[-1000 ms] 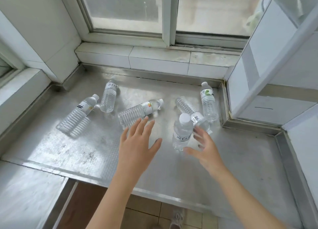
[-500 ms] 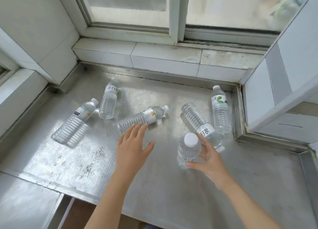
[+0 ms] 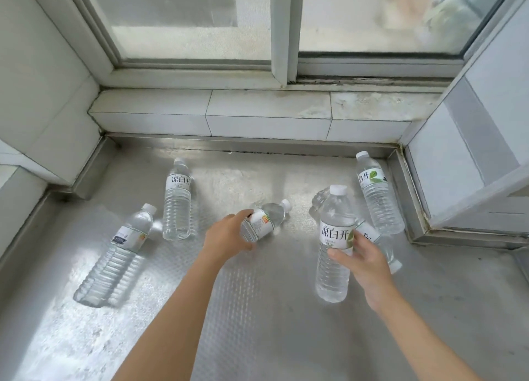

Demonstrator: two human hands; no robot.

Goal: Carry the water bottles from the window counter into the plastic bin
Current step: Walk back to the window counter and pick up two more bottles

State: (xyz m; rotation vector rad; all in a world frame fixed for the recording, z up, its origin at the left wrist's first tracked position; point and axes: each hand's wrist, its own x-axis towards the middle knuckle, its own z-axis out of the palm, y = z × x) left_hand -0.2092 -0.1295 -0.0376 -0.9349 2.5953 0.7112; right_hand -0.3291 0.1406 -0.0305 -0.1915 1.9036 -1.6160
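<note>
Several clear water bottles rest on the steel window counter [image 3: 257, 323]. My right hand [image 3: 362, 262] grips an upright bottle [image 3: 333, 254] around its white label. My left hand [image 3: 229, 236] is closed over the body of a lying bottle with an orange-and-green label [image 3: 267, 219]. Another bottle lies behind the upright one [image 3: 380, 243], mostly hidden. One lies by the right wall [image 3: 378, 197], and two lie on the left [image 3: 177, 200] [image 3: 120, 252]. No plastic bin is in view.
A tiled ledge [image 3: 257, 114] and a sliding window [image 3: 280, 31] close off the back. White walls flank the counter on the left [image 3: 43, 88] and right [image 3: 472, 157]. The counter's raised steel rim runs along the right [image 3: 412, 203].
My left hand moved forward and closed on the lying bottle. My right hand closed around the upright bottle. The view moved closer to the counter.
</note>
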